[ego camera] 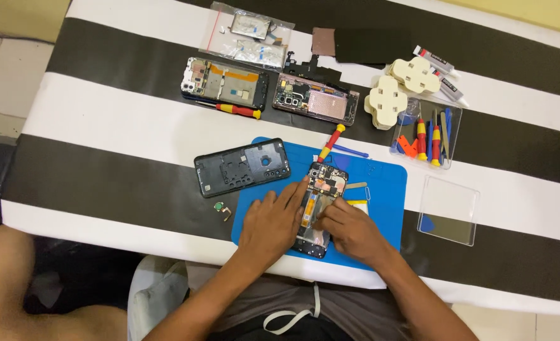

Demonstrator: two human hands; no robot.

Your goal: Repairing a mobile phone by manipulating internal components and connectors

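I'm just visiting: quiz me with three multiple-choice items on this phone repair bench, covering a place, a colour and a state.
1. Where does the phone under both hands lie?
A on the blue mat
B in the clear box
C on the floor

2. What colour are the screwdriver handles?
A green
B red and yellow
C white

3. That phone is:
A sealed
B wrapped
C opened, insides showing

Answers: A, the opened phone rests on the blue mat between left hand and right hand. B, see the screwdriver. C, its parts show.

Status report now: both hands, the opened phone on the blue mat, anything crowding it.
Left hand and right hand both flat on opened phone, nothing gripped. Phone lies on blue mat. Screwdriver and black back cover close by, not blocking.
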